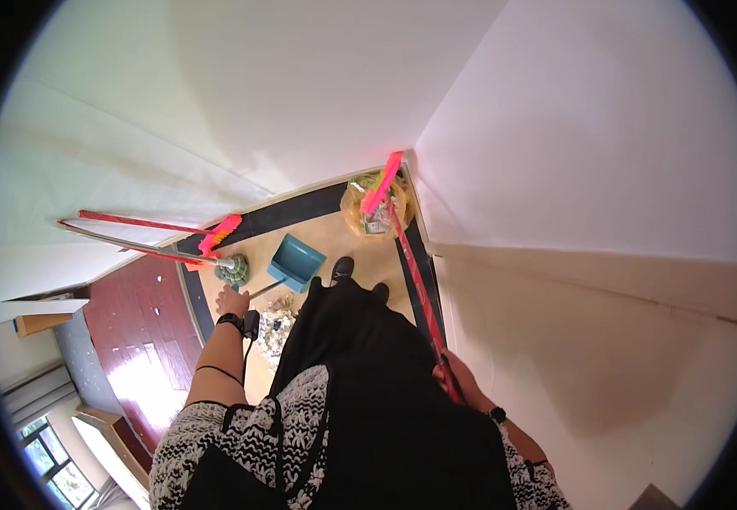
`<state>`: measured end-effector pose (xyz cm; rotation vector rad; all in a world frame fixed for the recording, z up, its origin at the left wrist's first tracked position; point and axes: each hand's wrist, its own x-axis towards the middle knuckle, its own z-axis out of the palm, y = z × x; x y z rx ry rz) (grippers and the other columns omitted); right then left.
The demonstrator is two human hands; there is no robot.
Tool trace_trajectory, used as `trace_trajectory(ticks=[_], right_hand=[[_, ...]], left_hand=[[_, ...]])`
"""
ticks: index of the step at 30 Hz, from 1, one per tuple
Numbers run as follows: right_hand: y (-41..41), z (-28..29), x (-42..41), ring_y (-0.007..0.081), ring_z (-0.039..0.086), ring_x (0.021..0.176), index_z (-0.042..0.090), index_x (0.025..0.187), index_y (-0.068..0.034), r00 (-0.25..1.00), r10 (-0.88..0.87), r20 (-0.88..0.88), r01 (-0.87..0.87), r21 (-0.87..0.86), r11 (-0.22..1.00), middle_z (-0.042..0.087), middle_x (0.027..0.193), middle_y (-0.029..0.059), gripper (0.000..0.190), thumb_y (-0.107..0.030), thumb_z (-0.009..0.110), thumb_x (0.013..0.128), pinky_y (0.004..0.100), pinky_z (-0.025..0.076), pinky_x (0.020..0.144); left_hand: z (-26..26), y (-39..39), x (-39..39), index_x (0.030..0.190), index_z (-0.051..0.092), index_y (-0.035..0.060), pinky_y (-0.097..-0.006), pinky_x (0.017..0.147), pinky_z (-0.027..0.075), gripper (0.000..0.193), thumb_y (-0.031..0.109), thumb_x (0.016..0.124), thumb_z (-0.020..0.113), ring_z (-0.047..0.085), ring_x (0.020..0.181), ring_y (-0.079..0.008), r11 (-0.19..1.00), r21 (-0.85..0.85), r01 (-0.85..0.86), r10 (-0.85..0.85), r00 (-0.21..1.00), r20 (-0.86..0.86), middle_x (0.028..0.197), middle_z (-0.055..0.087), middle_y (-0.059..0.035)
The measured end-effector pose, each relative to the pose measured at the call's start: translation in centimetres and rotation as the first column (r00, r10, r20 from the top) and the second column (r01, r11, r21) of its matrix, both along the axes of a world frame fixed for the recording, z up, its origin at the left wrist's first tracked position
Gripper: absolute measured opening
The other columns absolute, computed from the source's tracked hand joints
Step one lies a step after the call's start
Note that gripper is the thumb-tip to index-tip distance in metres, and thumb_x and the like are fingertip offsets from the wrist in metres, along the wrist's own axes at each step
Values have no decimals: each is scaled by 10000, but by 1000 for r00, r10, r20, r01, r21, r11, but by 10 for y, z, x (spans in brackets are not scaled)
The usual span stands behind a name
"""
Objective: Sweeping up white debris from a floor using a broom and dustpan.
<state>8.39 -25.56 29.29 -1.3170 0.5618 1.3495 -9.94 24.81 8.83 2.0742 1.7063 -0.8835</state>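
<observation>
My left hand (232, 299) is closed around the upper end of a dustpan's handle. The blue plastic dustpan (296, 262) is just beyond my feet, its pan facing up. My right hand (461, 379) grips the red pole of a broom (414, 271) at my right side. That broom's pink bristle head (381, 185) is over a yellowish plastic bag of rubbish (374, 226) in the room's corner; whether they touch cannot be told. A heap of crumpled, silvery litter (274, 331) lies on the floor below my left hand, partly hidden by my black apron (368, 382).
A second red broom (151, 223) and a mop (232, 271) lean against the left wall (119, 159). Dark tiles (298, 207) border the beige floor. A reddish-brown floor (138, 319) extends left, towards a window (56, 465). Another wall (566, 159) rises close on the right.
</observation>
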Motion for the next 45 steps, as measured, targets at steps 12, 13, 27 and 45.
trace_trajectory(ticks=[12, 13, 27, 45], right_hand=[[-20, -105, -39, 159, 542, 503, 389, 1342, -88, 971, 36, -237, -86, -203, 975, 546, 704, 44, 437, -301, 531, 988, 289, 474, 485], [-31, -118, -55, 212, 574, 514, 477, 1263, -67, 976, 24, -219, -73, -218, 973, 571, 688, 70, 389, -316, 552, 974, 333, 483, 506], [-71, -266, -19, 101, 482, 540, 567, 1034, -12, 882, -138, -452, -94, -453, 886, 493, 649, -13, 258, -263, 566, 973, 250, 407, 479], [-101, -270, 10, 42, 432, 515, 620, 982, -82, 947, 42, -320, -239, -608, 757, 509, 669, -51, 190, -238, 513, 1006, 202, 345, 444]], left_hand=[[-221, -6, 208, 1025, 686, 107, -453, 910, 467, 308, 348, 860, 588, 591, 1103, -293, 749, -60, 659, -569, 688, 450, 1128, 650, -100], [-249, -13, 224, 1014, 684, 100, -451, 896, 472, 296, 333, 855, 596, 591, 1095, -291, 691, -67, 720, -605, 627, 490, 1124, 646, -103], [-507, -78, 302, 1010, 668, 39, -416, 828, 482, 273, 246, 835, 633, 567, 1078, -257, 209, 109, 972, -887, 141, 441, 1404, 473, -117], [-555, -57, 353, 974, 684, 61, -421, 811, 484, 218, 200, 837, 588, 573, 1086, -271, 316, -41, 948, -880, 309, 360, 1233, 571, -147]])
